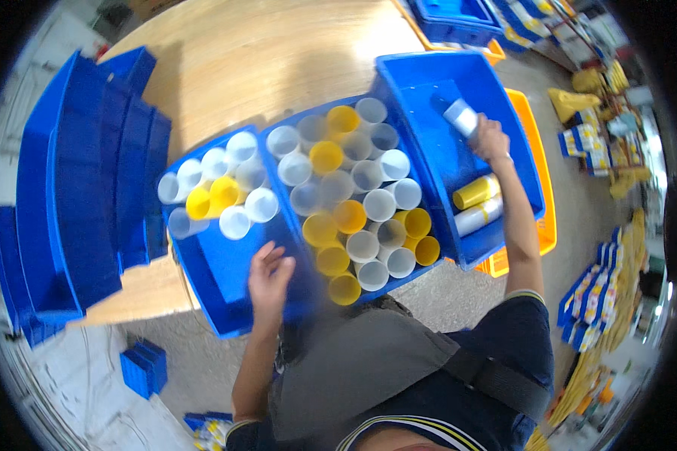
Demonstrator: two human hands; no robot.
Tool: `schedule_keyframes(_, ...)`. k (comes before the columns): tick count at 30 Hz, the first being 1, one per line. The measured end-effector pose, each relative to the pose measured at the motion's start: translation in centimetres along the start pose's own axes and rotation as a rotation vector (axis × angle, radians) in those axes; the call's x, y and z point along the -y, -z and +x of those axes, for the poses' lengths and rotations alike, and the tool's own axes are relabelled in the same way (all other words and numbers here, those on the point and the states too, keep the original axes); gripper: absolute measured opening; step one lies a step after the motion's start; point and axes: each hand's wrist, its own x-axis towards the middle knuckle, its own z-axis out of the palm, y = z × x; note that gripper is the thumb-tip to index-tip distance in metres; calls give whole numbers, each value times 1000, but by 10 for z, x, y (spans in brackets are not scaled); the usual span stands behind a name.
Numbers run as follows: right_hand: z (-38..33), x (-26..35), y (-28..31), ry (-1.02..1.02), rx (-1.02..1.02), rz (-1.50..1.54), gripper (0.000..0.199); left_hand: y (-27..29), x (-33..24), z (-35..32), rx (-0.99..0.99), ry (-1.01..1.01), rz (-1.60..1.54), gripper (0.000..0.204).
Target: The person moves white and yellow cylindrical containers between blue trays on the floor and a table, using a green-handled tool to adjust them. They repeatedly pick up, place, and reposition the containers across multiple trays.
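My right hand [490, 140] grips a white cylindrical tube [461, 117] over the right blue bin [429, 83]. In that bin lie a yellow tube [475, 192] and a white tube [478, 216] on their sides. My left hand [269, 279] rests with fingers spread on the wall between the left blue bin [218, 278] and the middle blue bin [297, 289]. The middle bin is packed with several upright white and yellow tubes [353, 197]. The left bin holds several more tubes [222, 188] at its far end.
The bins sit on a wooden table [256, 52]. A stack of empty blue bins [83, 180] stands at the left. An orange crate [543, 188] lies under the right bin. More blue bins [459, 19] are at the back, and packaged goods [594, 301] line the floor on the right.
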Motion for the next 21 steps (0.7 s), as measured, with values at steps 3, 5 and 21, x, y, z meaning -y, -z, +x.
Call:
schedule_keyframes(3, -27, 49, 106, -55, -144, 330, 65, -30, -26, -13, 161, -530, 356, 75)
schedule_keyframes(5, -62, 100, 156, -18, -43, 836, 64, -44, -44, -29, 303, -665, 545, 94)
schedule_keyframes(21, -253, 475, 180, -214, 1499, 2128, 58, 152, -21, -140, -328, -554, 422, 39)
